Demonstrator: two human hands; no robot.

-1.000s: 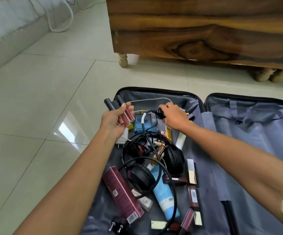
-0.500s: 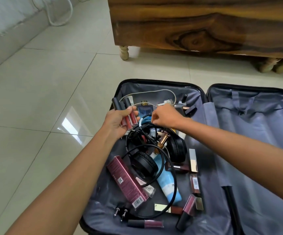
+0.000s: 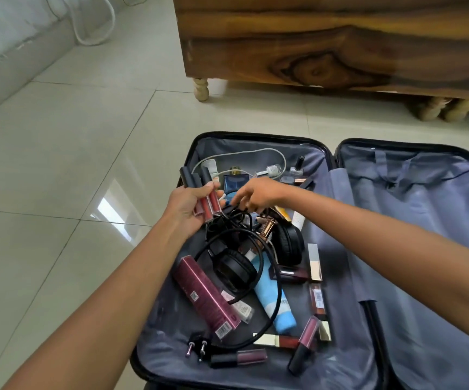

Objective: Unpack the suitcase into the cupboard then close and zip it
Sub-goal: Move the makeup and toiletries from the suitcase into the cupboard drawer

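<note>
The open suitcase (image 3: 255, 135) lies flat on the floor, and its left half is full of loose items. My left hand (image 3: 185, 212) grips a bunch of dark-capped lip gloss tubes (image 3: 209, 202) over the upper left of the pile. My right hand (image 3: 258, 192) reaches across just beside it, with relaxed fingers pointing down at a tangled black cable (image 3: 236, 218). Black headphones (image 3: 236, 271), a light blue tube (image 3: 272, 302), a maroon box (image 3: 205, 294) and more lip glosses lie below. The wooden cupboard (image 3: 326, 38) stands behind the case.
The suitcase's right half (image 3: 424, 220) holds only its grey lining and straps. A white cable (image 3: 255, 152), small bottles and a blue perfume bottle (image 3: 236, 182) lie at the far end. The cable's plug (image 3: 196, 344) lies near the front edge. Tiled floor spreads to the left.
My right hand let go of the black cable end it held up and moved left, down toward my left hand. My left hand keeps its lip gloss tubes. The view shifted forward.
</note>
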